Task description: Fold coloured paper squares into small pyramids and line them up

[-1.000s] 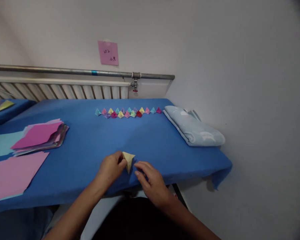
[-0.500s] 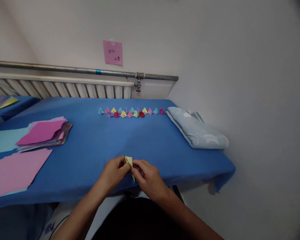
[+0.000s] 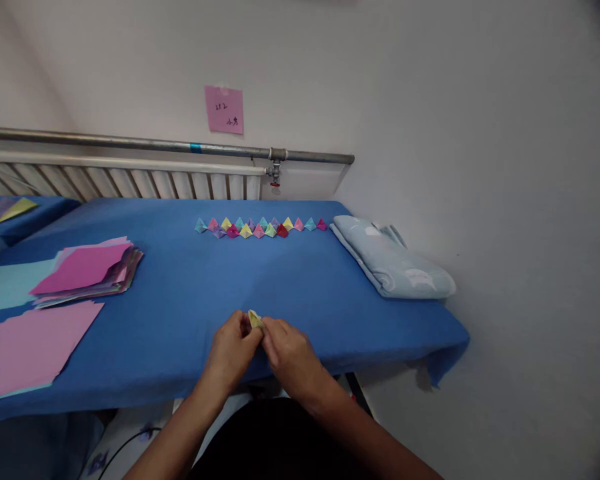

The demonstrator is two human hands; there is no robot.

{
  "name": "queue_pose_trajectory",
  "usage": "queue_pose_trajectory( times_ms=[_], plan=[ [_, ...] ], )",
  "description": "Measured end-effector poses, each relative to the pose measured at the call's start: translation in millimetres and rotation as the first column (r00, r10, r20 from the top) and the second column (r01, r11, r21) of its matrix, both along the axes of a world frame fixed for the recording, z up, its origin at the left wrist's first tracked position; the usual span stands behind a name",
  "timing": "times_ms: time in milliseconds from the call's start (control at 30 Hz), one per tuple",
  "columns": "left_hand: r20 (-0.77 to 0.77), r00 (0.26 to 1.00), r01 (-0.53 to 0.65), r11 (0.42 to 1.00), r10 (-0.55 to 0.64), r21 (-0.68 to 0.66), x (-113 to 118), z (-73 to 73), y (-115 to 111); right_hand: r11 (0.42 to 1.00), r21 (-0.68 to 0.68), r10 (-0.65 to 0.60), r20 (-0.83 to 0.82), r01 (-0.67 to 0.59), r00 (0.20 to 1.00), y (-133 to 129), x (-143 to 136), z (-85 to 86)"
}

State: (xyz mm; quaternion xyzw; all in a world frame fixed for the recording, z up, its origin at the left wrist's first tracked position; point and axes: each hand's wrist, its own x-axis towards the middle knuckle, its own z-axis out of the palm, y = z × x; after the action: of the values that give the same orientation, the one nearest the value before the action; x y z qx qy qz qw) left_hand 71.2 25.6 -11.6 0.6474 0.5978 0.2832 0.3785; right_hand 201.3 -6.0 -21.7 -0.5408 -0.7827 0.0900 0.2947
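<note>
Between my hands, above the near edge of the blue-covered table (image 3: 180,300), is a small yellow folded paper (image 3: 255,320). My left hand (image 3: 234,348) pinches its left side between thumb and fingers. My right hand (image 3: 289,353) is closed on its right side, with the fingers pressed together and hiding the lower part. Farther back, two rows of small folded paper pieces (image 3: 259,231) in several colours stand side by side.
At left lie a stack of magenta and other coloured paper (image 3: 87,267), pink sheets (image 3: 40,347) and light blue sheets (image 3: 13,285). A folded pale blue cloth (image 3: 395,260) rests at right by the wall. A radiator (image 3: 155,183) and pipe (image 3: 130,142) run behind.
The yellow paper has turned between my fingers, and less of it shows. My right hand has closed in around its lower part, which stuck out below before.
</note>
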Motion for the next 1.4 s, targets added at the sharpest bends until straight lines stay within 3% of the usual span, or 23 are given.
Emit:
queue_pose_trajectory(
  times_ms=[433, 900, 1233, 1400],
  plan=[
    [-0.240, 0.971, 0.013, 0.995, 0.010, 0.096, -1, 8.0, -3, 0.994, 0.099, -0.057, 0.119, 0.045, 0.991, 11, -3, 1.1],
    [-0.352, 0.935, 0.007, 0.986, 0.052, 0.165, 0, 11.0, -1, 0.996, 0.052, -0.076, 0.017, 0.075, 0.997, 22, -3, 4.2],
    [-0.219, 0.974, -0.020, 0.984, 0.059, 0.178, -1, 14.0, -1, 0.996, 0.048, -0.073, -0.153, 0.081, 0.985, 24, -1, 4.9],
    [0.007, 0.998, -0.068, 0.983, 0.067, 0.168, -5, 13.8, -3, 0.997, -0.050, -0.073, -0.480, 0.055, 0.874, 25, -1, 0.3]
  ],
)
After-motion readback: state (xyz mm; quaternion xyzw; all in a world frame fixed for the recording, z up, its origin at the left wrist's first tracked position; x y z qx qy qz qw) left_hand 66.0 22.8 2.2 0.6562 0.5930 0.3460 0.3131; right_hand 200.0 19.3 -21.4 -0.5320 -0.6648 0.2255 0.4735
